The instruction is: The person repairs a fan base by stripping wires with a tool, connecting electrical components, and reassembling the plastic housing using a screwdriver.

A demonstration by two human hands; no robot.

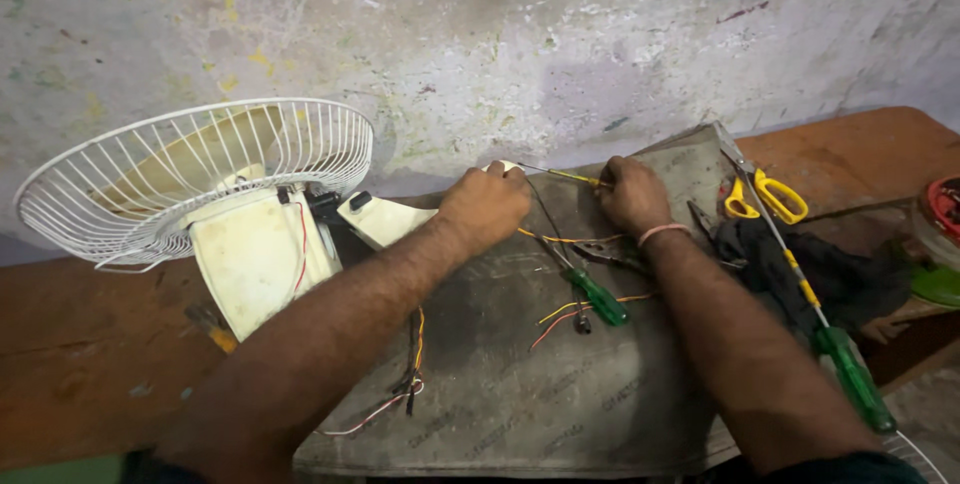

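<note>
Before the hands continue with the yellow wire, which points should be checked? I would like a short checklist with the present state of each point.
1. Left hand grips one end of the yellow wire: ok.
2. Right hand grips the other end: ok.
3. Wire taut between the hands: ok.
4. Small green screwdriver close on the grey mat: ok.
5. Yellow scissors clear of both hands: ok.
6. Fan disconnected from power: cannot tell.
</note>
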